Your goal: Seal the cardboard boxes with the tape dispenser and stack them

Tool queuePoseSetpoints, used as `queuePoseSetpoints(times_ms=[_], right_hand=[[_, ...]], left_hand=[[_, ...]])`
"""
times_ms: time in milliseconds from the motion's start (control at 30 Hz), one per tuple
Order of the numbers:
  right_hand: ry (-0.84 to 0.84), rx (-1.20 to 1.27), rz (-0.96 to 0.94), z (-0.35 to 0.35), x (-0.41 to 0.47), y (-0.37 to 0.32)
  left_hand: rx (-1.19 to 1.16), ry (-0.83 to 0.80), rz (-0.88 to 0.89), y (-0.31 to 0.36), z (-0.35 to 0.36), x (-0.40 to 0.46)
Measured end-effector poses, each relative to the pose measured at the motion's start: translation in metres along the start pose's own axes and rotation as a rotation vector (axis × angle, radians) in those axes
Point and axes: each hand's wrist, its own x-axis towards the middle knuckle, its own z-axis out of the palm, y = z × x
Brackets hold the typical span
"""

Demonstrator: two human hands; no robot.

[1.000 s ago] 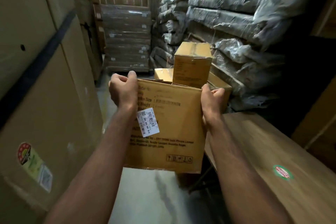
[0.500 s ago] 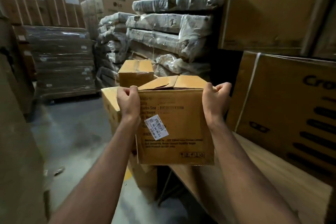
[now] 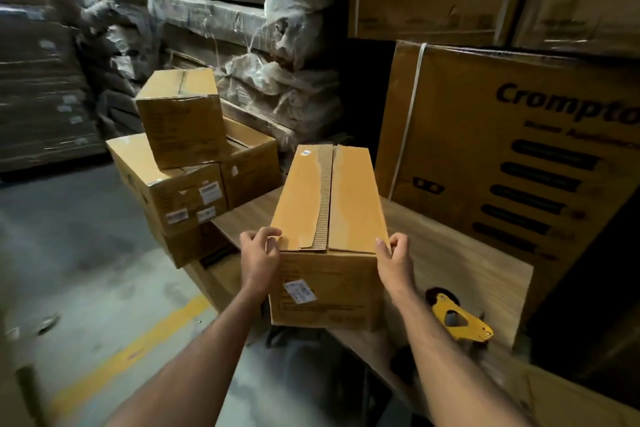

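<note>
- The box sits on the wooden table, its long axis and unsealed top seam running away from the person.
- The left hand and right hand each grip a near top corner, fingers curled over the edges.
- The tape dispenser lies on the table just right of the right forearm, so that hand is nearer.
- It seems partly hidden by the arm.
- Finished boxes are stacked ahead to the left.

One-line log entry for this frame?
stage: box on table, untaped | left hand: grips box | right hand: grips box | tape dispenser: idle on table
</note>
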Motion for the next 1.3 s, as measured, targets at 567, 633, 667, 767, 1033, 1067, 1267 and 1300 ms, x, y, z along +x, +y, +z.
queuePoseSetpoints(times_ms=[567,633,667,767,1033,1067,1267,1300], right_hand=[[0.218,-0.846,-0.407,0.088,0.031,0.004],[0.151,-0.911,-0.348,0.087,0.039,-0.003],[0.131,-0.936,-0.317,0.087,0.041,-0.005],[0.126,-0.968,-0.241,0.092,0.04,-0.01],[0.333,-0.677,0.25,0.1,-0.021,0.036],[0.348,-0.672,0.368,0.092,-0.028,0.048],[0.586,-0.194,0.936,0.033,-0.032,0.097],[0.595,-0.167,0.986,0.03,-0.033,0.104]], left_hand=[[0.352,-0.267,0.166,-0.017,0.021,0.095],[0.36,-0.288,0.167,-0.015,0.023,0.104],[0.365,-0.297,0.175,-0.016,0.023,0.108],[0.379,-0.313,0.241,-0.021,0.024,0.111],[0.535,-0.343,0.824,-0.005,0.06,0.067],[0.492,-0.49,0.951,-0.002,0.069,0.057],[0.612,-1.279,1.006,0.003,0.125,0.014],[0.617,-1.314,0.99,0.002,0.13,0.012]])
